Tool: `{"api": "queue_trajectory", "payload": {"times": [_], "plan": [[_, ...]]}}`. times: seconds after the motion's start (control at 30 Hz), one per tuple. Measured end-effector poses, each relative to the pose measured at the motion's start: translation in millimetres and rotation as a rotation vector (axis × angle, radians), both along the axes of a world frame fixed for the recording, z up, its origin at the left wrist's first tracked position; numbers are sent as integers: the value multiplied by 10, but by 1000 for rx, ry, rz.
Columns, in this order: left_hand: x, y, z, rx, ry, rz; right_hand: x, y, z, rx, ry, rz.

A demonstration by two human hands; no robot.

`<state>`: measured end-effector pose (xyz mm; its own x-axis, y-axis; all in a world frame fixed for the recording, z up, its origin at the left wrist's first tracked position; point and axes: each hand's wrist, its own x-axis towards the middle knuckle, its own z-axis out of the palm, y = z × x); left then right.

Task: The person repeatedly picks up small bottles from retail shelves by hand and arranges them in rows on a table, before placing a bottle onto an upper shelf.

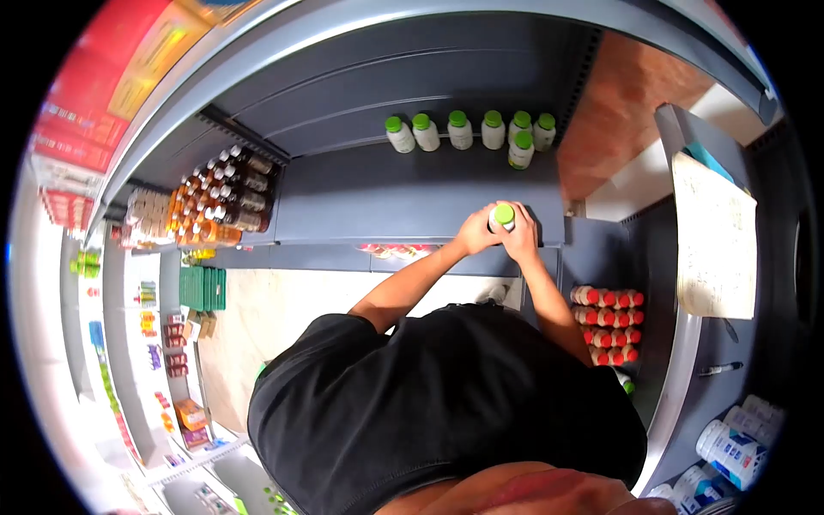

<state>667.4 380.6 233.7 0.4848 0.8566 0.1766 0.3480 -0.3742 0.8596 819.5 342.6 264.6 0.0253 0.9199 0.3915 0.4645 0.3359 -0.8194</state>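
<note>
Left hand [475,232] and right hand [521,243] are brought together, wrapped round the sides of a green-capped white bottle [504,215]. From my view it is near the front edge of the grey shelf [360,193]; I can't tell whether its base touches. I'd judge it light to middling in weight, stiff-walled, probably plastic, a little slick and not very fragile. My preferred hold is around the body below the cap, which might twist under load.

Six matching bottles [459,133] stand along the back of the shelf, and a forward bottle [521,153] stands ahead of them, closest to the fingers; I reckon it's the likeliest to get knocked. Dark drink bottles [249,197] crowd the far left, well apart. Low to the right sit red-capped bottles [609,318], with a handwritten sheet [717,245] above, clear of both forearms.
</note>
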Motion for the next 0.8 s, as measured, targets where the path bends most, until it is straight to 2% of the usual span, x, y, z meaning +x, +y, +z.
{"api": "queue_trajectory", "payload": {"times": [0.07, 0.13, 0.23, 0.27, 0.33, 0.4, 0.47, 0.53, 0.6, 0.73, 0.8], "plan": [[-115, -260, -16, -74, -2, 84, -101, -102, -42, 13, 54, 20], [-278, -632, 9, -152, 38, 166, -237, -221, -299, -88, 187, 43], [-670, -1228, 64, -275, 91, 273, -484, -458, -555, -200, 124, 215], [-823, -1448, -158, -206, 59, 327, -613, -586, -598, -243, 69, 266], [-1144, -1932, -238, -418, 241, 362, -887, -867, -898, -286, -78, 402], [-1487, -2485, -513, -542, 156, 326, -1195, -1299, -1110, -400, -153, 497], [-1792, -3148, -849, -567, 197, 360, -1428, -1770, -1002, -732, -199, 709], [-2012, -3812, -1451, -553, 206, 413, -1617, -2188, -1449, -753, -331, 921], [-2174, -4347, -1531, -716, 107, 415, -1747, -2547, -1895, -416, -447, 1073], [-2318, -5030, -1653, -746, 65, 542, -2160, -2954, -1471, -841, -479, 1179], [-2390, -5281, -1554, -786, 71, 564, -2342, -3094, -1541, -994, -497, 1282]]}}
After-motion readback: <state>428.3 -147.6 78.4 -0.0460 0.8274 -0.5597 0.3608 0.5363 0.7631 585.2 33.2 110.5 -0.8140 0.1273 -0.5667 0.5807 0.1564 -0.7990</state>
